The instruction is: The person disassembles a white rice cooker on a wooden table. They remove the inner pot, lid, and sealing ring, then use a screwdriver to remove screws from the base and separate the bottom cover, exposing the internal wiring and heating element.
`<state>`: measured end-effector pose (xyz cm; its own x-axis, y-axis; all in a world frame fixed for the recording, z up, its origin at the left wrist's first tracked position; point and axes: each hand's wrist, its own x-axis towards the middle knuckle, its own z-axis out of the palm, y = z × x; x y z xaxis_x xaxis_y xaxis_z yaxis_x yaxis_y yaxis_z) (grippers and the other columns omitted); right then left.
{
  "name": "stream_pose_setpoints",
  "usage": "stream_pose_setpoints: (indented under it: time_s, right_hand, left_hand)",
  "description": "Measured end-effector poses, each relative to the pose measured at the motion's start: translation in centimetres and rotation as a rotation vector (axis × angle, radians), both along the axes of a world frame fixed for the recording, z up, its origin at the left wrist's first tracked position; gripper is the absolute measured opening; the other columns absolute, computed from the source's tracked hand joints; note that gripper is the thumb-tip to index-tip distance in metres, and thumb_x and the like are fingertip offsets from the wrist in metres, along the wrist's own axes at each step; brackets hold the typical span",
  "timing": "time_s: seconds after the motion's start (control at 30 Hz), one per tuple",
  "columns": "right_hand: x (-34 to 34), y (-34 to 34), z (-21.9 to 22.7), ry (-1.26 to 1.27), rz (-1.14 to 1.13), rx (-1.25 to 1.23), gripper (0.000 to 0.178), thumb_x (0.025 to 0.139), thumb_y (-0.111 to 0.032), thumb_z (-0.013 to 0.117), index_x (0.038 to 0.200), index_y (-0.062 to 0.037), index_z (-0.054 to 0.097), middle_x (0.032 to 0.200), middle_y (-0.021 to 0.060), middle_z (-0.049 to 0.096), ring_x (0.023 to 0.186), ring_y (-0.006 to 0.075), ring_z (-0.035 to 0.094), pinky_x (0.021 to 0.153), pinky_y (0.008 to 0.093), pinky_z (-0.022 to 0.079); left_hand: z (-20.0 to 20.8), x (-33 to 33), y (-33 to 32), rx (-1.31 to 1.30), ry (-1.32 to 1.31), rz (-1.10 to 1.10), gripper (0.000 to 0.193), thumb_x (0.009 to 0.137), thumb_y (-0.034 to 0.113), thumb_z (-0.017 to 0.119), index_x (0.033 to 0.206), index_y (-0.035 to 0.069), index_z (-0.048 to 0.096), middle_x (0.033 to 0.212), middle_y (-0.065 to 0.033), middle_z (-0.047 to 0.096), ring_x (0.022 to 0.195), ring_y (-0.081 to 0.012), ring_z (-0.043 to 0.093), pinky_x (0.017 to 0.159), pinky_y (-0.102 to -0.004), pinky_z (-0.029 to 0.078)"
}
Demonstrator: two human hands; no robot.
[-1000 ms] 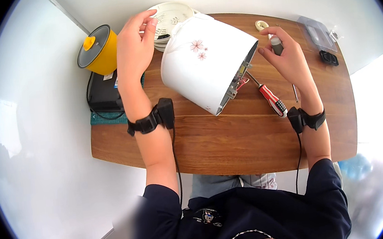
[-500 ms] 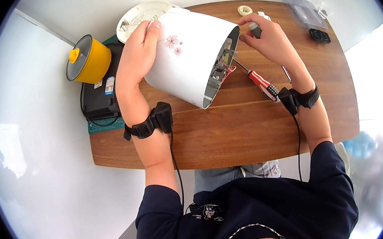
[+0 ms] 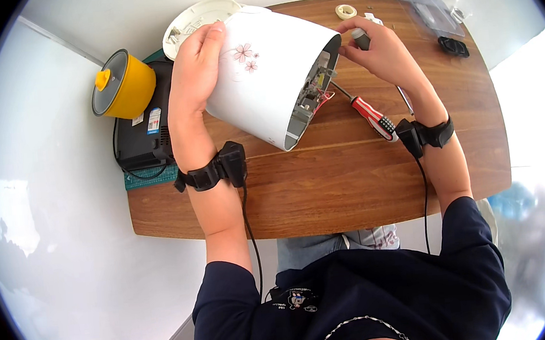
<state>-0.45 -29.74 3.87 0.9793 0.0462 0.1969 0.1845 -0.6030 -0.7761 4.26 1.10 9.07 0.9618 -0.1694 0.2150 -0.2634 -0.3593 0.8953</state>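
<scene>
My left hand (image 3: 196, 70) is closed on the upper left end of a white, tapered appliance housing (image 3: 270, 66) with a pink flower print, tilted above the table. The housing's open end faces right and shows metal parts and thin red and white wires (image 3: 321, 98). At its upper right rim is my right hand (image 3: 384, 56), thumb and index finger apart, their tips beside the edge; whether they touch it I cannot tell. A small grey cylinder (image 3: 361, 39) shows between those fingers. A red and white screwdriver (image 3: 373, 117) lies below, its shaft pointing at the opening.
A round cream base (image 3: 197, 18) is behind my left hand. To the left, a yellow pot (image 3: 129, 85) stands on a black device (image 3: 137, 143) over a green mat (image 3: 150, 179). Far right are a tape roll (image 3: 345, 12), a clear plastic box (image 3: 434, 13) and a black part (image 3: 453, 47).
The whole view has shifted slightly. My hands keep nearly the same places at the housing, and the tilt of the housing looks almost the same.
</scene>
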Motion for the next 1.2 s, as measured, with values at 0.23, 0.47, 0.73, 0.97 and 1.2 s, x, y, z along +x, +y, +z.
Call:
stream_pose_setpoints:
  time_s: [0.23,0.47,0.73,0.97,1.2]
  right_hand:
    - [-0.2,-1.7,1.5,0.057,-0.078,0.245,0.03,0.093,-0.016,0.065,0.122,-0.0089,0.066,0.075,0.0011,0.061,0.059,0.0089,0.054,0.056,0.0275,0.045]
    - [1.4,-8.3,0.7,0.028,-0.168,0.4,0.049,0.095,-0.012,0.051,0.144,-0.0084,0.049,0.077,0.0021,0.056,0.07,0.0133,0.055,0.069,0.0298,0.048]
    - [2.5,-13.3,-2.5,0.075,-0.352,-0.23,0.046,0.089,-0.027,0.074,0.127,-0.0036,0.063,0.092,0.0144,0.071,0.077,0.0246,0.069,0.074,0.0395,0.054]
    - [3.9,-16.1,-6.4,0.142,-0.456,-0.51,0.053,0.08,-0.027,0.084,0.123,-0.0018,0.068,0.11,0.0199,0.073,0.102,0.0355,0.07,0.088,0.0441,0.055]
    - [4.9,-16.9,-8.9,0.07,-0.423,-0.629,0.045,0.081,-0.02,0.079,0.121,-0.0011,0.071,0.117,0.0228,0.071,0.112,0.0402,0.065,0.098,0.0458,0.051]
  left_hand:
    - [-0.5,0.8,0.5,-0.08,0.053,0.004,0.051,0.105,0.038,0.056,0.125,-0.007,0.067,0.109,-0.0108,0.072,0.1,-0.0161,0.063,0.093,-0.029,0.048]
    - [-0.3,1.1,1.6,-0.249,0.037,0.086,0.046,0.105,0.037,0.058,0.12,-0.006,0.068,0.106,-0.0084,0.072,0.09,-0.0134,0.065,0.082,-0.0278,0.051]
    - [-0.7,2.4,1.7,-0.534,0.121,0.087,0.04,0.109,0.031,0.052,0.118,-0.005,0.067,0.11,-0.0101,0.072,0.094,-0.0157,0.068,0.084,-0.0309,0.054]
    - [-0.5,2.5,1.6,-0.725,0.148,0.023,0.039,0.112,0.028,0.045,0.126,-0.003,0.064,0.118,-0.0106,0.071,0.102,-0.0178,0.069,0.091,-0.0339,0.055]
    - [-0.9,2.8,2.1,-0.841,0.105,-0.009,0.038,0.112,0.026,0.044,0.125,-0.004,0.064,0.118,-0.0115,0.072,0.104,-0.0183,0.069,0.092,-0.0337,0.056]
